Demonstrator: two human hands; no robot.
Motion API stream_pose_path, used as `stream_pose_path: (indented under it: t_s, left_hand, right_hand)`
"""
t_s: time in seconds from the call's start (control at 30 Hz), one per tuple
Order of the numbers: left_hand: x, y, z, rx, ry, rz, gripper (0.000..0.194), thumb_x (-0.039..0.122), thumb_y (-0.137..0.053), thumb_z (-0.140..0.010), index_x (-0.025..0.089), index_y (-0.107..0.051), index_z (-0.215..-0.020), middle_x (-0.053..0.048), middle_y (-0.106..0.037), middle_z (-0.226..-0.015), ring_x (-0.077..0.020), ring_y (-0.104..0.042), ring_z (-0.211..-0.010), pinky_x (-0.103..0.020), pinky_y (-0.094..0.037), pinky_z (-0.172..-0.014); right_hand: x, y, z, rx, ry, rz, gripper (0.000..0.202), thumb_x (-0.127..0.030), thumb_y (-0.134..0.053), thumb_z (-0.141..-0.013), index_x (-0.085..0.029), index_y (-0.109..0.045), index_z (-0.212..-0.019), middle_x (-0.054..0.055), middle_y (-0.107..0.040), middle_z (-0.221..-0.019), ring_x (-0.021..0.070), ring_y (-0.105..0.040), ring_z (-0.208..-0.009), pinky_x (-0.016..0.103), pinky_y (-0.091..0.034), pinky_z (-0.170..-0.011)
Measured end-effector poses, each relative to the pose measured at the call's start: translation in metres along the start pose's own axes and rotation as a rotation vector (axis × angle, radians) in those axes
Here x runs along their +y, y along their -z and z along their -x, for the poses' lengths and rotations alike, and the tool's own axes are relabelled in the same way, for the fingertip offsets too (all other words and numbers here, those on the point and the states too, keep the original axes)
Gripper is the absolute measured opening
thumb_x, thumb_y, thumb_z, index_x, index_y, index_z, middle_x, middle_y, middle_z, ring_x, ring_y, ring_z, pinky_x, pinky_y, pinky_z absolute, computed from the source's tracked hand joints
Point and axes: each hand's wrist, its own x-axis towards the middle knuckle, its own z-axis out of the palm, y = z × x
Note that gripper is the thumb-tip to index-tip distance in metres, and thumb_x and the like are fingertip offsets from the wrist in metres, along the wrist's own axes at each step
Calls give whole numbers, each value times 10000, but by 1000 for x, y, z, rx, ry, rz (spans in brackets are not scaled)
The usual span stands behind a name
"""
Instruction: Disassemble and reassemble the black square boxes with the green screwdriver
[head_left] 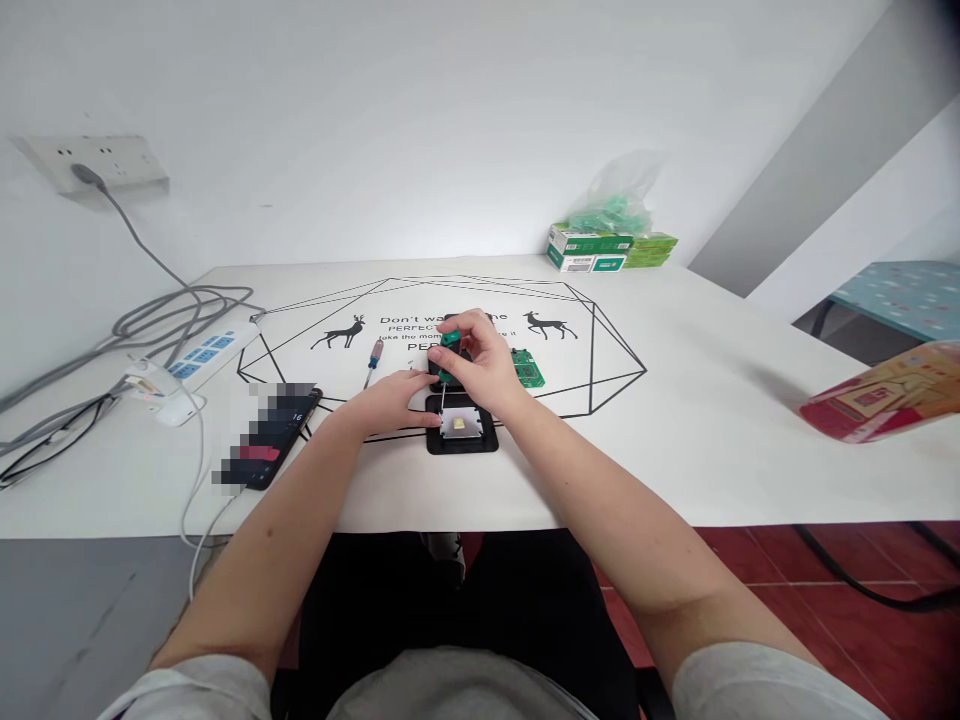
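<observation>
My right hand (484,365) grips a green-handled screwdriver (450,340) from above. Its thin shaft points down at the upper left corner of a silvery metal plate (471,425) with a small yellowish square on it. The plate lies inside a black open housing (461,448). My left hand (390,402) reaches in from the left with thumb and fingers apart, the thumb touching the housing's left edge and the fingertips close to the shaft. Behind my right hand is another black part, partly hidden. A green circuit board (528,368) lies just right of my right hand.
A second screwdriver (375,358) with a blue-grey handle lies left of my hands. Further left are a phone (289,440), a power strip (214,350) and tangled cables. Green boxes (592,245) with a plastic bag stand at the back; a red-orange package (877,395) is right.
</observation>
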Motion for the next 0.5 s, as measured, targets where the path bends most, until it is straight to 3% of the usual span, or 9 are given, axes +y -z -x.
stream_pose_path:
  t_s: [0.1,0.2,0.3,0.5]
  left_hand:
    - [1,0,0,4,7,-12,792,684,-671,-931,246,-540,-1578,-131,-602,-1577,-389,-536,-1457,-493,-471,-1153]
    - [1,1,1,0,24,-39,810,705,-662,-926,231,-542,-1572,-138,-591,-1589,-385,-524,-1471,-488,-451,-1177]
    - [2,1,1,1,28,-46,813,725,-652,-921,246,-543,-1569,-127,-583,-1602,-382,-517,-1480,-483,-445,-1183]
    - [3,1,1,-13,32,-50,848,741,-635,-921,230,-523,-1589,-130,-569,-1620,-378,-492,-1505,-486,-424,-1212]
  right_hand:
    - [-1,0,1,6,-22,-60,208,-326,-709,-924,-300,-718,-1131,47,-689,-1112,209,-647,-994,410,-586,-867]
    - [-2,1,2,-27,-90,-159,277,-298,-576,-976,-302,-690,-1228,48,-740,-1188,220,-695,-1087,465,-595,-1006]
    - [-3,2,3,-56,-125,-191,281,-295,-500,-1006,-285,-711,-1191,42,-771,-1186,232,-710,-1138,504,-575,-1094]
    - [3,4,-1,-10,44,-12,280,-307,-485,-1053,-301,-757,-1119,71,-692,-1248,253,-634,-1263,534,-507,-1173]
